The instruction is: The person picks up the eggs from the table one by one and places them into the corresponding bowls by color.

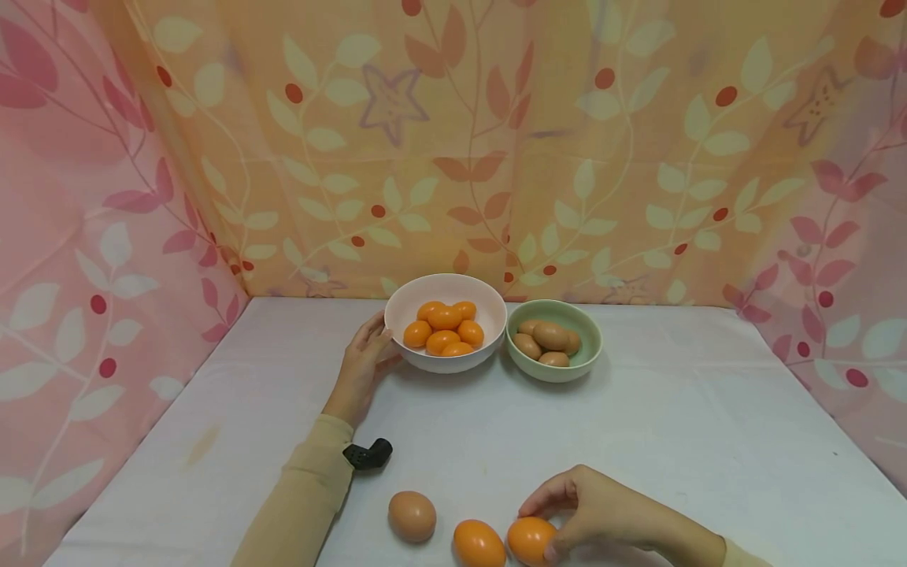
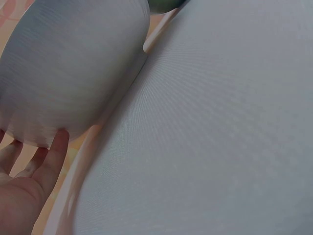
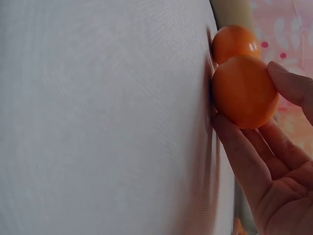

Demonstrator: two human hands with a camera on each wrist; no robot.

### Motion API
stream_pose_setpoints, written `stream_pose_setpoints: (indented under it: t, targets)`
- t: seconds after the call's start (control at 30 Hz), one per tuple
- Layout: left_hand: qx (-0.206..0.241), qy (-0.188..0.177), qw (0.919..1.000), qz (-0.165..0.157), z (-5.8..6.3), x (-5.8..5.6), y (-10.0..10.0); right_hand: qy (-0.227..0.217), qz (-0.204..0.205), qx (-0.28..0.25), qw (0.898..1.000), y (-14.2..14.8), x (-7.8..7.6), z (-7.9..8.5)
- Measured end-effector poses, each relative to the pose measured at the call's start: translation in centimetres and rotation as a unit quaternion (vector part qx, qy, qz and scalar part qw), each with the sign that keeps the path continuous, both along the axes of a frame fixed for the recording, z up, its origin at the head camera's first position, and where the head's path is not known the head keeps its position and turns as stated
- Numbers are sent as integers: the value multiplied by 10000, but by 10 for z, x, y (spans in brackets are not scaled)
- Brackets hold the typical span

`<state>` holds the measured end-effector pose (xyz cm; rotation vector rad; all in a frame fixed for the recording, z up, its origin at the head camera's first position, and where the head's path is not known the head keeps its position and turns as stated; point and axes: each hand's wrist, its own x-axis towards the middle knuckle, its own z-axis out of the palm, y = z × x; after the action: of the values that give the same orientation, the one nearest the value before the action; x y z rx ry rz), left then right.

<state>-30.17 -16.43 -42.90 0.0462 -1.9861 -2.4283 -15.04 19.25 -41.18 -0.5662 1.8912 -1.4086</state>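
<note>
At the front, my right hand point(image 1: 609, 512) pinches a glossy orange egg point(image 1: 531, 540) between thumb and fingers, low at the table. A second orange egg point(image 1: 479, 543) lies just left of it, and a brown egg point(image 1: 412, 516) farther left. In the right wrist view, the thumb and fingertips touch the held orange egg point(image 3: 244, 92) on opposite sides. At the back, my left hand point(image 1: 364, 358) rests against the left outer side of a pale pink bowl point(image 1: 453, 364) of several orange eggs. Its fingers look fairly straight against the bowl's wall in the left wrist view.
A green bowl point(image 1: 554, 372) with several brown eggs stands right beside the pink bowl. White cloth covers the table point(image 1: 680, 425). Patterned curtains point(image 1: 538, 157) enclose the back and sides. A black device point(image 1: 370, 454) sits on the left wrist.
</note>
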Motion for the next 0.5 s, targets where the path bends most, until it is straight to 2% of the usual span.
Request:
stream_pose_setpoints:
  t: [0.27, 0.37, 0.5]
  targets:
    - [22, -13, 10000, -23, 0, -1, 1, 237, -243, 417, 9986, -2, -3, 5]
    - [-2, 3, 10000, -16, -1, -2, 0, 356, -329, 578, 9972, -4, -8, 10]
    - [-6, 19, 10000, 3, -2, -2, 0, 417, -385, 535, 9970, -7, -16, 18]
